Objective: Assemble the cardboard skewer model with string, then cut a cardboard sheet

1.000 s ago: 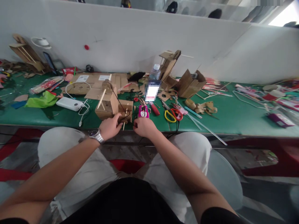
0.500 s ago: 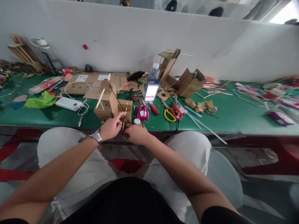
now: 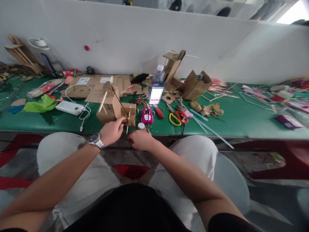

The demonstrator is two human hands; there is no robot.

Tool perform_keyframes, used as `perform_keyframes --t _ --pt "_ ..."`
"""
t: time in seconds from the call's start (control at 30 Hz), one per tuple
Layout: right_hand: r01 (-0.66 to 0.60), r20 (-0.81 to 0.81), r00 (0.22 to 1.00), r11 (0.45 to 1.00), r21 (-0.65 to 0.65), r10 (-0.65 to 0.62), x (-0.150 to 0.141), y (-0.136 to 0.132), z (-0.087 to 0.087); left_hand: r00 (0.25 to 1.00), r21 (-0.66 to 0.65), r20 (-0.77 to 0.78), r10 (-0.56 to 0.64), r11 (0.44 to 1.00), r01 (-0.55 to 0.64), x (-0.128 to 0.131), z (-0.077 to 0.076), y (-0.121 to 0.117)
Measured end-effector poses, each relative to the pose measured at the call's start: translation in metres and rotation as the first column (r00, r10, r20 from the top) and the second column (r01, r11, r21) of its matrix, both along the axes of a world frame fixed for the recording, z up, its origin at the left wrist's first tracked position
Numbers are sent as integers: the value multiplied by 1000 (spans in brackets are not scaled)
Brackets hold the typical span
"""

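A brown cardboard model (image 3: pixel 108 112) stands near the table's front edge, with wooden sticks through it. A black cord (image 3: pixel 118 98) slants from its top down to a thin wooden stick (image 3: pixel 127 124) over its low front part. My left hand (image 3: pixel 111 132) has its index finger stretched onto the model beside that stick, touching it or the cardboard; the other fingers are bent. Just right of the stick, at the table edge, my right hand (image 3: pixel 141 140) is closed, fingers curled. What it pinches is too small to make out. A white round cap (image 3: pixel 141 126) lies behind it.
Right of the model are a pink case (image 3: pixel 147 116), a red-handled tool (image 3: pixel 159 112) and scissors (image 3: pixel 178 118) with yellow and red handles. A lit phone (image 3: pixel 156 94) leans on a bottle (image 3: pixel 158 74). A white power bank (image 3: pixel 70 108) with cable lies left.
My left index finger has drawn back slightly to the left, uncovering more of the thin stick. My right hand has moved slightly down, and its fingertips are farther from the stick.
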State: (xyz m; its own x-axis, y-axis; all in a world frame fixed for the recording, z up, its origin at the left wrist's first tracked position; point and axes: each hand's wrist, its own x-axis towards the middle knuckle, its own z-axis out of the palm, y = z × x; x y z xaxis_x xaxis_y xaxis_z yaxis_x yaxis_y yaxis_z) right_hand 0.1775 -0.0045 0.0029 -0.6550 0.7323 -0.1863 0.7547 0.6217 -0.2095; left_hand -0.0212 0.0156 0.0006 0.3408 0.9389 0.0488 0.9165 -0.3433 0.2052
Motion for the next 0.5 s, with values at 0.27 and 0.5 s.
perform_keyframes --t 0.27,0.5 --pt "-112 2 994 994 -1 112 -13 -9 -22 997 -88 14 -79 993 80 0 2 0" --pt "-128 -87 987 989 70 134 -26 -16 -40 997 -65 50 -67 995 70 -1 -1 2"
